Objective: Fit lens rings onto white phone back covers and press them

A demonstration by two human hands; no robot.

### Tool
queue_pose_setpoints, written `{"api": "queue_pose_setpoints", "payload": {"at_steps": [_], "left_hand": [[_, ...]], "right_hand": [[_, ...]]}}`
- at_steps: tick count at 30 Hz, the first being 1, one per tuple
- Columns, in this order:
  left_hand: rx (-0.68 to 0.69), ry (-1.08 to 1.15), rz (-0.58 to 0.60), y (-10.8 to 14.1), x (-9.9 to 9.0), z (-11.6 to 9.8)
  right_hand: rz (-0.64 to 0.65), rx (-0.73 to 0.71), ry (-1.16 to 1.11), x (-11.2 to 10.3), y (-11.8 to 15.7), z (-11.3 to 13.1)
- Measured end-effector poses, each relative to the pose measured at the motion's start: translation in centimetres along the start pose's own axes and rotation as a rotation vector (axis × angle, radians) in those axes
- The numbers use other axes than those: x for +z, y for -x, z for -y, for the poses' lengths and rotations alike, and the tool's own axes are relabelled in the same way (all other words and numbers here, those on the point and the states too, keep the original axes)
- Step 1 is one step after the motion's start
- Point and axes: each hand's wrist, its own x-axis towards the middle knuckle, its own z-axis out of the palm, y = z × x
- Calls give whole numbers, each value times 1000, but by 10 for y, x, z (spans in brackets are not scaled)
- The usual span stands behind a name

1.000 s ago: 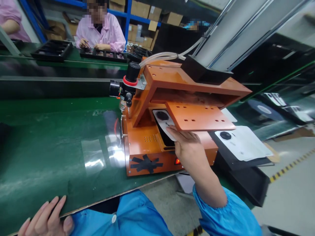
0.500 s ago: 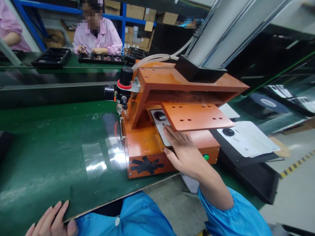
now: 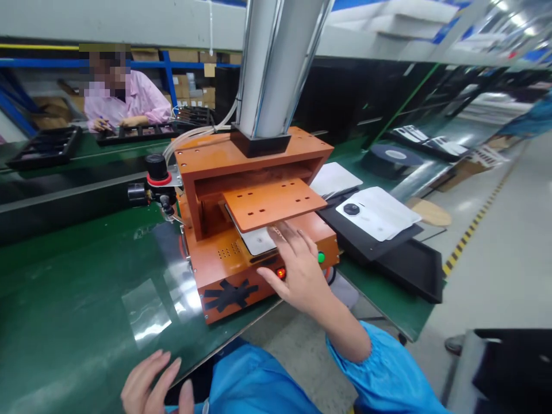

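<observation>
My right hand (image 3: 297, 270), fingers spread, reaches over the front of an orange press machine (image 3: 259, 149). Its fingertips are at the right side of a white rounded panel (image 3: 257, 241), which looks like a phone back cover; whether they touch it I cannot tell. Part of that panel is hidden beneath the press's orange upper plate (image 3: 276, 201). Below the panel, a lit red switch (image 3: 281, 272) shows beside my thumb, and a green button (image 3: 321, 256) is right of the hand. At the table's front edge my left hand (image 3: 153, 382) is empty, fingers apart.
White panels (image 3: 375, 213), one with a round black camera area, lie on black trays (image 3: 414, 264) to the right. A black-and-red air regulator (image 3: 157, 178) sticks out on the press's left. Across the bench, a person in pink (image 3: 142, 98) works at a black tray.
My view has turned right. My right hand has slid off the panel's middle to its right side, uncovering the red switch. My left hand has lifted and moved toward the table edge.
</observation>
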Motion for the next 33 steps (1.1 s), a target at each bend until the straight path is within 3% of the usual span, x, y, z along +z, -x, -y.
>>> {"api": "queue_pose_setpoints", "payload": {"at_steps": [5, 7, 10, 14, 18, 25, 33], "left_hand": [[22, 80, 88, -42, 33, -31], [33, 104, 126, -53, 44, -39], [59, 125, 179, -59, 57, -46], [92, 105, 172, -56, 65, -46], [165, 71, 154, -56, 66, -45], [89, 109, 149, -53, 67, -48], [106, 87, 162, -56, 65, -51]], "right_hand": [[-345, 255, 3, 0, 52, -48], [-428, 340, 50, 4, 73, -68], [-398, 344, 133, 12, 99, -84], [-290, 263, 191, 21, 116, -81], [-296, 239, 207, 23, 117, -76], [-309, 213, 205, 23, 116, -78], [-301, 195, 232, 22, 116, -78]]}}
